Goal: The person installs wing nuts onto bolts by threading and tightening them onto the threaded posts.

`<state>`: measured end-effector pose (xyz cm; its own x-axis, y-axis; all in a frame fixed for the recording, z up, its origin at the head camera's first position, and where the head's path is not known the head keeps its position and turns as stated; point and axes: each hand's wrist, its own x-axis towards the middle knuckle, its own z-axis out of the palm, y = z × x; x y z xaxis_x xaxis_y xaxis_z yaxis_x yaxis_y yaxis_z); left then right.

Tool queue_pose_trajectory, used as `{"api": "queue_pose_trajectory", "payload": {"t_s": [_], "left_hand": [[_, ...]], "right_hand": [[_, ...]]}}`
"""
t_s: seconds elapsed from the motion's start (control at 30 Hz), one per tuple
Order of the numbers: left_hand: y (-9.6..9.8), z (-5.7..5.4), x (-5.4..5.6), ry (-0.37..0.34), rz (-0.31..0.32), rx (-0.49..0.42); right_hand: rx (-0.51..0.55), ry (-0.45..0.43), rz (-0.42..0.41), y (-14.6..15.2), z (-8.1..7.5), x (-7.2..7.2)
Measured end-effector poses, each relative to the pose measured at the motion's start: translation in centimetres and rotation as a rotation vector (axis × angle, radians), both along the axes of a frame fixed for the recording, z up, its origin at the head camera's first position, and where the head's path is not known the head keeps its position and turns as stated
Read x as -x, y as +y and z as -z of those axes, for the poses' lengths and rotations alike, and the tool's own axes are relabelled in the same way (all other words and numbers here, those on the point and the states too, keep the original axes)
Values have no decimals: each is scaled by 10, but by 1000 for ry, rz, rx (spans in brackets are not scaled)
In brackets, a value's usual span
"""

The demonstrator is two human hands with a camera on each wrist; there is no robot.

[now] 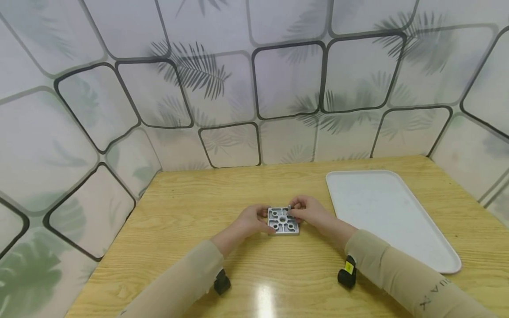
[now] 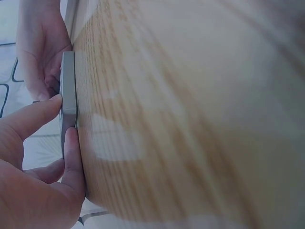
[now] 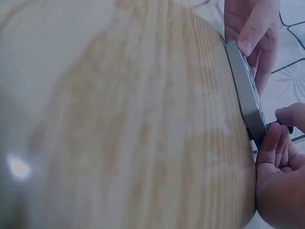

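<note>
A square grey metal plate [image 1: 282,227] with ribs and round holes lies on the wooden table, ribbed face up. My left hand [image 1: 252,221] holds it by the left side, thumb at the near left corner and fingers at the far left. At the far right corner, my right hand [image 1: 315,213] pinches a small dark bolt [image 3: 290,129] between thumb and fingers. The bolt's threaded end meets the plate's upper face in the right wrist view; how deep it sits is hidden. In the left wrist view the plate's smooth side edge [image 2: 69,81] shows.
To the right of the hands lies a white rectangular tray [image 1: 381,216] with a raised rim. The wooden table [image 1: 191,198] runs back to a patterned wall covering [image 1: 288,81]. Black camera mounts [image 1: 347,276] hang beneath both sleeves, close above the table.
</note>
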<state>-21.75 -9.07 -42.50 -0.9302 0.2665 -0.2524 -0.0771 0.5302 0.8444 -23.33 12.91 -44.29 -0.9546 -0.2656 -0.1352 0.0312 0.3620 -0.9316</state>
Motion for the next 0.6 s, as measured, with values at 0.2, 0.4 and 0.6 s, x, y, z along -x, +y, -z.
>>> {"api": "queue_pose_trajectory", "payload": {"t_s": [0.2, 0.4, 0.6], "left_hand": [[0, 0, -1, 1, 3, -12], [-1, 0, -1, 3, 5, -23], [-1, 0, -1, 6, 10, -17]], "right_hand": [[-21, 13, 30, -2, 0, 1], [-35, 13, 70, -3, 0, 0], [-4, 0, 53, -2, -2, 1]]}}
